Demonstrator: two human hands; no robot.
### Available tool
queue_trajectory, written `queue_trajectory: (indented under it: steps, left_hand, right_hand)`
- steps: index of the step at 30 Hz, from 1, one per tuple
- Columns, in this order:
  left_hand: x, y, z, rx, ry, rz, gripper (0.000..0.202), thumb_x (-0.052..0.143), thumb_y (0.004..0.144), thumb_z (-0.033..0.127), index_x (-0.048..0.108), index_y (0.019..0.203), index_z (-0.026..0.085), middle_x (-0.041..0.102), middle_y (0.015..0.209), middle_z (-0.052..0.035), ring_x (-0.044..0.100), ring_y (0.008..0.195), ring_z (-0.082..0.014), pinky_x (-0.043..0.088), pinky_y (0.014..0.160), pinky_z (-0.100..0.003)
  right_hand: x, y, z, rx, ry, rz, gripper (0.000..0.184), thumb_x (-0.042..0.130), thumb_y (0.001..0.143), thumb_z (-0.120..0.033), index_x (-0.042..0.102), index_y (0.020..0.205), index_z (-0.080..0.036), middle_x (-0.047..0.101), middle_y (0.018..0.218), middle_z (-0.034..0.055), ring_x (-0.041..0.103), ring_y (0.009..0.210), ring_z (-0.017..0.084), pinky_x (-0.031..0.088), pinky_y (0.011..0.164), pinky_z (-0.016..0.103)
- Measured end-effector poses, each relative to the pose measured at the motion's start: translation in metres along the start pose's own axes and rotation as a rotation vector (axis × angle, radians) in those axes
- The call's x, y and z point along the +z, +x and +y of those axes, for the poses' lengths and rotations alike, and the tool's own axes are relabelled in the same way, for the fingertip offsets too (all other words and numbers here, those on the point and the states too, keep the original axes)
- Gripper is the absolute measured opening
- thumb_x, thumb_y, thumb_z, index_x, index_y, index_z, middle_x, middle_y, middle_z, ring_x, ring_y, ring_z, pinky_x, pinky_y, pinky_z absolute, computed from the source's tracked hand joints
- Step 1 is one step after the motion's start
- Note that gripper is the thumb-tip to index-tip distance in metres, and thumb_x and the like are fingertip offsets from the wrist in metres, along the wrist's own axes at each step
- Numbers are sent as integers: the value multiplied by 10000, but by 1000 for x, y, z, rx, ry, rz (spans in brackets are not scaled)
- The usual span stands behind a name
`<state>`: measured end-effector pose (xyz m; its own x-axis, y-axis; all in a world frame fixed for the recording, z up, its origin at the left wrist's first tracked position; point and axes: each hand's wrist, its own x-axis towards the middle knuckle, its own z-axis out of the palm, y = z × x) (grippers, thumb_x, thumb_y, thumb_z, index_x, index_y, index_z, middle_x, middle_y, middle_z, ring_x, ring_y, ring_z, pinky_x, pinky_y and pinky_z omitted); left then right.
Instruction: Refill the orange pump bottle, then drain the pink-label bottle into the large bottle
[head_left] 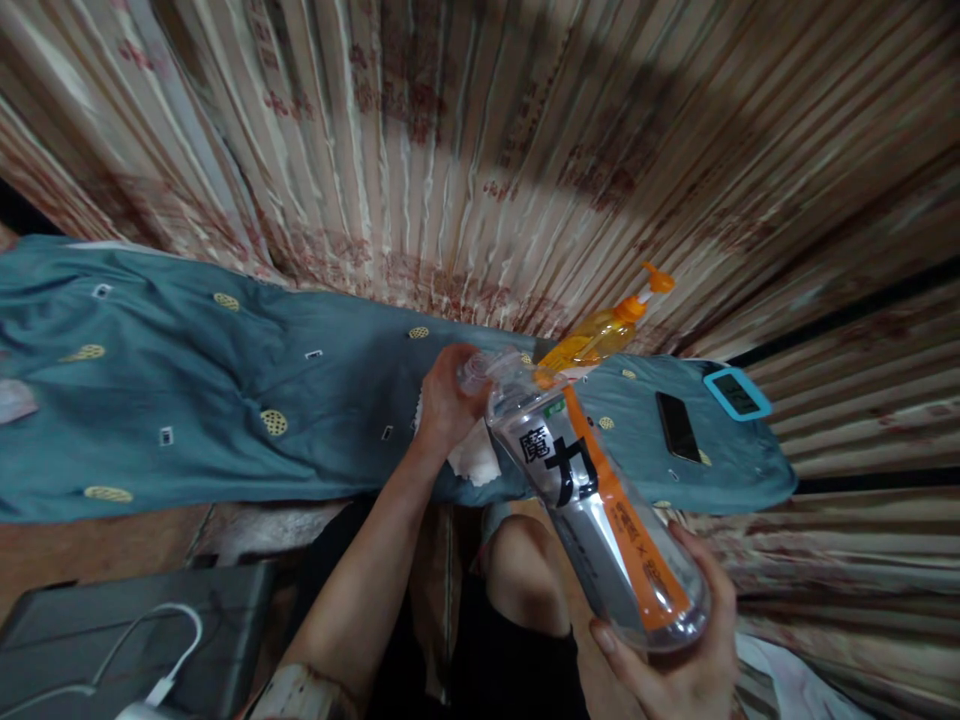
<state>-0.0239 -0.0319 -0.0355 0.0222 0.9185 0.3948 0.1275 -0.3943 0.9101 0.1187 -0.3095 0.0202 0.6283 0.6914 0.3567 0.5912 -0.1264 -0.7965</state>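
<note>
My right hand (679, 655) grips the base of a clear plastic bottle (600, 510) with a silver and orange label, tilted with its neck pointing away from me. My left hand (446, 395) is closed around the bottle's mouth, fingers wrapped over the cap area. Under that hand lies a crumpled white tissue (472, 460). Just behind the bottle's neck stands an orange pump bottle (600, 335) of amber liquid. All of it is over a surface covered with a teal patterned cloth (187, 400).
A black phone (677, 427) and a small device with a light blue frame (736, 392) lie on the cloth at right. A striped curtain (480, 130) hangs behind. A dark case (135, 625) with a white cable (161, 660) sits at lower left. My knee (525, 570) shows below.
</note>
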Motion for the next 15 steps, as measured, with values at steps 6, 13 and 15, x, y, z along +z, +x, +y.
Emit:
queue_trajectory:
  steps: [6, 13, 15]
  left_hand:
    - [0, 0, 0, 0, 9, 7, 314, 807, 756, 160, 681, 1040, 201, 800, 1060, -56, 769, 1018, -244, 615, 948, -358]
    - [1, -1, -6, 22, -14, 14, 350, 821, 761, 191, 676, 1079, 206, 804, 1094, -80, 771, 1045, -264, 620, 967, -395]
    - [2, -1, -8, 28, -23, 16, 352, 827, 768, 210, 673, 1085, 207, 801, 1091, -79, 772, 1040, -264, 623, 962, -396]
  right_hand:
    - [-3, 1, 5, -36, -33, -9, 968, 939, 721, -636, 518, 1487, -220, 598, 1428, 146, 539, 1420, 389, 336, 1254, 556]
    - [-2, -1, 0, -26, -51, 4, 993, 943, 700, -646, 526, 1500, -233, 595, 1466, 142, 557, 1382, 380, 378, 1200, 531]
    - [-4, -2, 2, -20, -69, 4, 998, 932, 710, -660, 522, 1514, -233, 584, 1492, 145, 551, 1395, 380, 383, 1196, 523]
